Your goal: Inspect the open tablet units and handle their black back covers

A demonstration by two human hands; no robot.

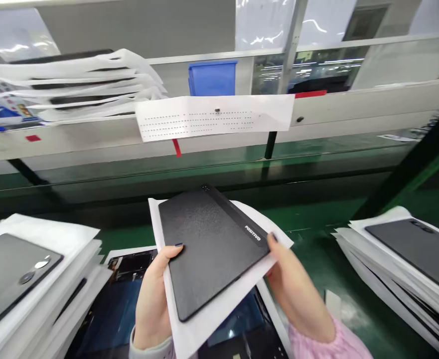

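Nearest the camera, the left hand (152, 299) and the right hand (297, 291) hold up a black tablet back cover (212, 249) lying on a white foam sheet (219, 311), above the green work surface (316, 219) and between the two side stacks. The left hand is closed around the sheet's near left edge, its thumb laid across onto the cover's textured face while its fingers are hidden beneath. The right hand grips the far right side, thumb tip pressed on the cover's edge just beside the white POSITIVO lettering; its other fingers are out of sight under the sheet. Both wrists are cut off by the bottom of the frame, with only a bit of pink sleeve (339, 344) showing on the right. Beneath the held sheet lies an open tablet (129, 294) with dark and blue innards, mostly covered and hard to make out. At the left, a stack of foam-wrapped covers (36, 279) runs off the frame edge, the top one showing camera holes. At the right, a similar stack (402, 259) is cut off too. Behind, on a raised shelf, a further pile of sheeted covers (80, 85) is blurred, a dotted white paper (212, 117) hangs from the rail, and a blue bin (212, 78) sits beyond it.
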